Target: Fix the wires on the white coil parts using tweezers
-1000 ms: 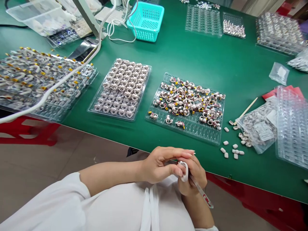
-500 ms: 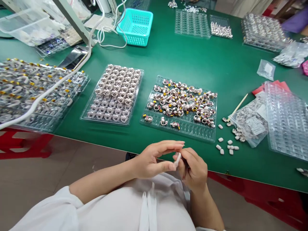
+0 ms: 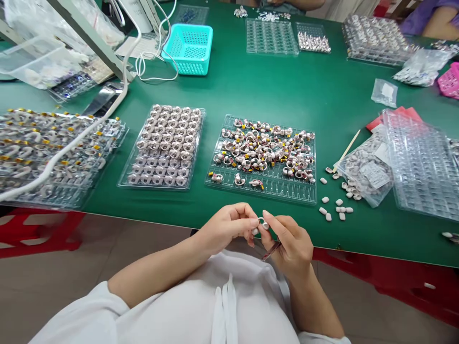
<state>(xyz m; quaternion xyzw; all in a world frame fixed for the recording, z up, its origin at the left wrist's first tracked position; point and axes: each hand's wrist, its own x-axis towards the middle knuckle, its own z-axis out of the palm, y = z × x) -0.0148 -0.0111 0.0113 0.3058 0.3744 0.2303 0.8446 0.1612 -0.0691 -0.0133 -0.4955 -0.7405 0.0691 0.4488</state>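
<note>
My left hand (image 3: 229,227) and my right hand (image 3: 289,241) meet at the near edge of the green table (image 3: 287,95), fingers pinched together on one small white part (image 3: 261,223). The right hand also grips a thin tweezer-like tool (image 3: 271,250) that points down toward my lap. Just beyond the hands lies a clear tray (image 3: 263,184) heaped with loose small parts with yellow and red bits. To its left a second clear tray (image 3: 165,145) holds neat rows of ring-shaped parts.
Several small white caps (image 3: 335,208) lie loose right of the middle tray, beside a plastic bag of parts (image 3: 366,174) and stacked clear trays (image 3: 421,165). More filled trays (image 3: 53,153) sit at far left under a white cable (image 3: 71,143). A teal basket (image 3: 188,43) stands behind.
Both hands rose slightly toward the table edge and the fingertips closed tighter on the small part. The view tilted up, showing more of the table's far side.
</note>
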